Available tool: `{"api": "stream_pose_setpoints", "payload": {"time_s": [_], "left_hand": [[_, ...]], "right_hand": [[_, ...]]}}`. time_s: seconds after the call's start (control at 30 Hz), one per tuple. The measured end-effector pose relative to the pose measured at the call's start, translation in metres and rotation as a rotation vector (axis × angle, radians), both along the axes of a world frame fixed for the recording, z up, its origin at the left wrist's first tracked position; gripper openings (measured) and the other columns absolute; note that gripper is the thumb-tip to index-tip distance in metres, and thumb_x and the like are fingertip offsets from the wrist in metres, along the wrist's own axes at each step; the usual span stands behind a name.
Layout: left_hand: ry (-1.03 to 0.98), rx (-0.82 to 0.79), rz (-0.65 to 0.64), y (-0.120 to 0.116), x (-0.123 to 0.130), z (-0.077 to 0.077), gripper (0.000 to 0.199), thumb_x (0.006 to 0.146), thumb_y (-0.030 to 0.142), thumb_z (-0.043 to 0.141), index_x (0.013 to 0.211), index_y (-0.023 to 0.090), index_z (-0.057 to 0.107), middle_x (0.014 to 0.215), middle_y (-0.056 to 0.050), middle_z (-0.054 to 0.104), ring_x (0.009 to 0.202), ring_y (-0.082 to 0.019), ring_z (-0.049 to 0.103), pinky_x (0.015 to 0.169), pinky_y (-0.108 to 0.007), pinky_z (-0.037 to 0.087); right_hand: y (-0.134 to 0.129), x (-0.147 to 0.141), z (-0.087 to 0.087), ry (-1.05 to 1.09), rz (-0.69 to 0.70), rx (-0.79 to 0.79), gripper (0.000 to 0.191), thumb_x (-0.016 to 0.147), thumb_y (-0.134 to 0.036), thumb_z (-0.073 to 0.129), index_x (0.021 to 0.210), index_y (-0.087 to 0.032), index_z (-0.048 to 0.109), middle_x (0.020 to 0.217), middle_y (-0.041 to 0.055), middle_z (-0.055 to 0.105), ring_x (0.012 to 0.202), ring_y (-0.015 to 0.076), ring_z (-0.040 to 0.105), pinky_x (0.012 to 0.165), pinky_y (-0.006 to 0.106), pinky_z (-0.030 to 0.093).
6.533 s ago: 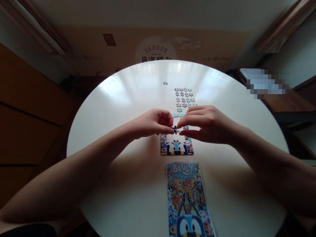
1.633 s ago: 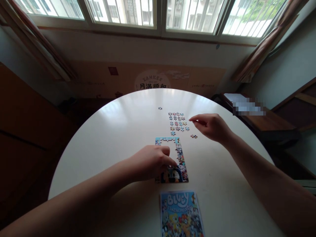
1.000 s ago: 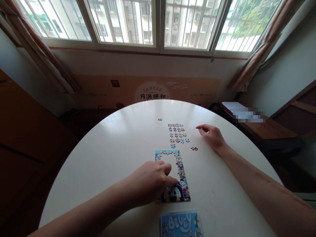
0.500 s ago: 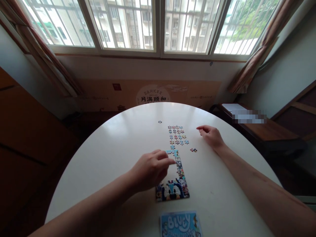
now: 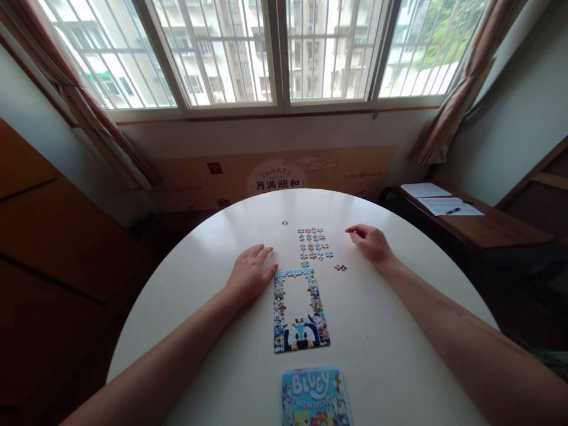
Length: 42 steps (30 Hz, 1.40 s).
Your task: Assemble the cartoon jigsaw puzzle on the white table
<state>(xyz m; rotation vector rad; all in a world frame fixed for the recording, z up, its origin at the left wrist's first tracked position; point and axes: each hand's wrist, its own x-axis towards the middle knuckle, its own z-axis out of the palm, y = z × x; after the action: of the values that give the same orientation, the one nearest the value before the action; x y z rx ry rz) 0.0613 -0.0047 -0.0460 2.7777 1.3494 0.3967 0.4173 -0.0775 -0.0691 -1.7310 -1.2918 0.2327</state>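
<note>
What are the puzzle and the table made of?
The puzzle looks like cardboard with a colorful printed face: its pieces are flat with knobbly cut edges. Thin wood is possible too.
The table has a smooth, glossy white top that reflects the window light, maybe plastic or painted wood.

From my remote station I record that the printed picture sheet point(image 5: 313, 397) is cut off by the lower edge, the motifs on the loose pieces point(image 5: 312, 244) are too small to identify, and writing on the side papers point(image 5: 449, 206) is illegible.
</note>
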Motion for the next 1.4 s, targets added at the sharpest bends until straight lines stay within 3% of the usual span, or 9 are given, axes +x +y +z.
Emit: {"api": "stream_pose_setpoints", "payload": {"time_s": [0.33, 0.47, 0.67, 0.83, 1.07, 1.27, 1.4], "left_hand": [[0.129, 0.004, 0.043, 0.004, 0.007, 0.000, 0.059, 0.100, 0.050, 0.035, 0.147, 0.016, 0.049, 0.155, -0.017, 0.046, 0.144, -0.032, 0.040, 0.119, -0.049, 0.030], [0.079, 0.024, 0.058, 0.039, 0.016, 0.000, 0.055, 0.101, 0.045, 0.034, 0.146, 0.017, 0.050, 0.152, -0.015, 0.049, 0.142, -0.030, 0.043, 0.117, -0.047, 0.033], [0.030, 0.030, 0.039, 0.102, 0.049, 0.003, 0.051, 0.101, 0.038, 0.036, 0.146, 0.019, 0.051, 0.149, -0.012, 0.053, 0.137, -0.029, 0.048, 0.116, -0.045, 0.034], [0.003, 0.028, -0.072, 0.127, 0.071, 0.003, 0.042, 0.099, 0.036, 0.044, 0.136, 0.028, 0.063, 0.144, -0.006, 0.059, 0.131, -0.028, 0.052, 0.114, -0.044, 0.037], [-0.080, 0.019, -0.124, 0.127, 0.073, 0.004, 0.031, 0.094, 0.028, 0.052, 0.114, 0.024, 0.076, 0.125, -0.005, 0.070, 0.116, -0.025, 0.059, 0.108, -0.039, 0.042], [-0.082, -0.088, -0.060, 0.117, 0.087, 0.012, 0.030, 0.089, 0.020, 0.057, 0.112, 0.017, 0.077, 0.119, -0.010, 0.069, 0.112, -0.024, 0.060, 0.105, -0.037, 0.042], [-0.047, -0.205, 0.020, 0.114, 0.088, 0.024, 0.028, 0.080, 0.021, 0.066, 0.103, 0.012, 0.079, 0.097, -0.010, 0.071, 0.096, -0.025, 0.063, 0.091, -0.036, 0.047]], "right_hand": [[0.002, -0.001, 0.000, 0.008, -0.002, 0.001, 0.032, 0.078, -0.034, 0.055, 0.093, -0.020, 0.078, 0.072, 0.0031, 0.071, 0.067, 0.0186, 0.061, 0.066, 0.031, 0.045], [0.004, 0.000, -0.001, 0.029, -0.005, 0.007, 0.032, 0.078, -0.035, 0.054, 0.093, -0.019, 0.078, 0.072, 0.0033, 0.071, 0.067, 0.0187, 0.061, 0.064, 0.030, 0.045], [0.004, -0.001, -0.001, 0.041, 0.003, 0.010, 0.031, 0.078, -0.035, 0.055, 0.091, -0.019, 0.078, 0.069, 0.0025, 0.068, 0.064, 0.0183, 0.060, 0.062, 0.031, 0.045], [0.006, 0.002, -0.002, 0.073, -0.007, 0.030, 0.031, 0.078, -0.037, 0.056, 0.091, -0.019, 0.078, 0.070, 0.0031, 0.069, 0.064, 0.0185, 0.060, 0.060, 0.031, 0.046], [0.007, 0.006, -0.002, 0.138, -0.039, 0.067, 0.034, 0.079, -0.036, 0.057, 0.094, -0.015, 0.078, 0.067, 0.0041, 0.069, 0.064, 0.0188, 0.063, 0.062, 0.032, 0.049], [0.006, 0.013, -0.001, 0.127, -0.079, 0.038, 0.031, 0.075, -0.030, 0.059, 0.095, -0.015, 0.078, 0.066, 0.0035, 0.068, 0.063, 0.0176, 0.061, 0.062, 0.030, 0.047], [0.005, 0.016, 0.000, 0.110, -0.099, 0.025, 0.029, 0.077, -0.028, 0.057, 0.095, -0.015, 0.077, 0.065, 0.0021, 0.065, 0.065, 0.0178, 0.061, 0.063, 0.030, 0.047]]}}
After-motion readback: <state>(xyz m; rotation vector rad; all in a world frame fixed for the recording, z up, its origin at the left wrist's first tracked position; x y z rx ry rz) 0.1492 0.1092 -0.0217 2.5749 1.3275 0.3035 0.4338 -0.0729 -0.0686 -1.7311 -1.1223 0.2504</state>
